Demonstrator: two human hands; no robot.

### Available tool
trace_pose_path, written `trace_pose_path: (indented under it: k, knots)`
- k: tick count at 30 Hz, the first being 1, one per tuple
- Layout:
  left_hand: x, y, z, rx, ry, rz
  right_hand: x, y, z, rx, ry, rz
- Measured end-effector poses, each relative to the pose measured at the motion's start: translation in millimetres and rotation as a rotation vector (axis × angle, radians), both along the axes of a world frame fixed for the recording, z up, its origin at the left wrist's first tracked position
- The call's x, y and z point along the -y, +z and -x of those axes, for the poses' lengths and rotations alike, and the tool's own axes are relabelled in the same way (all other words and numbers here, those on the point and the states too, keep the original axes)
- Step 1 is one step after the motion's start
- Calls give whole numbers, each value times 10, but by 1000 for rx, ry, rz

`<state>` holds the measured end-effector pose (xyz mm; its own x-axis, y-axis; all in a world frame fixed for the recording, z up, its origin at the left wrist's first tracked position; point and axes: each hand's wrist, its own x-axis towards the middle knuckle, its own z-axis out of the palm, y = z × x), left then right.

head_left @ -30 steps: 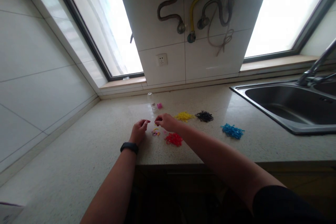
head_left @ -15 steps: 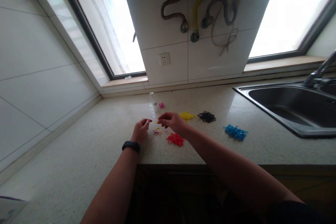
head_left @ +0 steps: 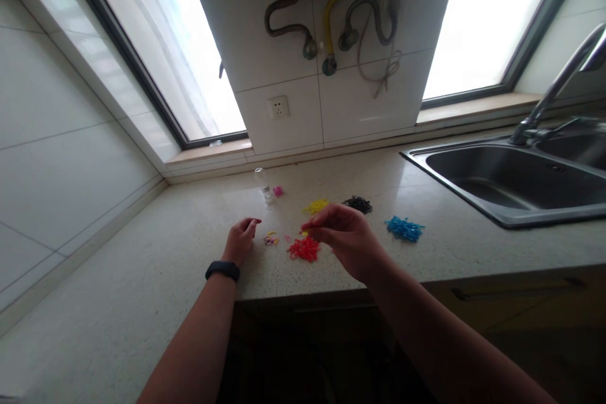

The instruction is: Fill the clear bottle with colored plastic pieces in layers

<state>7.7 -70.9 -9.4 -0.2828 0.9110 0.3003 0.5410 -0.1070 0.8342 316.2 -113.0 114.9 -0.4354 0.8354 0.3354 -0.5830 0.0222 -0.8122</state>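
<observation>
A smooth, faintly glossy finish is shown by the speckled, stone-like countertop (head_left: 142, 278), while shiny metal is seen in the faucet (head_left: 549, 95), duller metal in the sink (head_left: 487, 183), and plastic-like gloss in the red pile (head_left: 303, 250).

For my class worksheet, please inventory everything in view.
Counter: 1, pale, below windows
Red pile: 1, red, counter
Yellow pile: 1, yellow, counter
Black pile: 1, black, counter
Blue pile: 1, blue, counter
Loose pieces: several, mixed, beside red pile
Bottle: 1, clear, counter
Small object: 1, pink, beside bottle
Sink: 1, grey, right
Tap: 1, silver, sink
Windows: 2, white, wall
Socket: 1, white, wall
Hoses: 3, grey and yellow, wall
Cord: 1, pale, wall
Handle: 1, dark, below counter
Wristband: 1, black, left wrist
Hands: 2, bare, at counter
</observation>
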Motion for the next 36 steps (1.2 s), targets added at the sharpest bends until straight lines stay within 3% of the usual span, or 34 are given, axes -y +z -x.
trace_pose_path:
  k: [7,20,23,26,31,36]
  knots:
    - [3,-27,31,-40,-9,5,116,-9,-244,-20,-123,-56]
    - [25,-1,2,-58,0,15,139,12,-442,43,-206,-148]
    - [18,-4,2,-80,-1,23,-102,-68,-445,114,-268,-183]
    - [12,-7,-8,-92,-3,37,-556,-261,-415,280,-381,-246]
    - [18,6,-40,-110,-8,46,-1315,-632,-317,826,-573,-466]
    - [42,54,-78,-110,-6,57,-1603,-754,-159,1305,-619,-663]
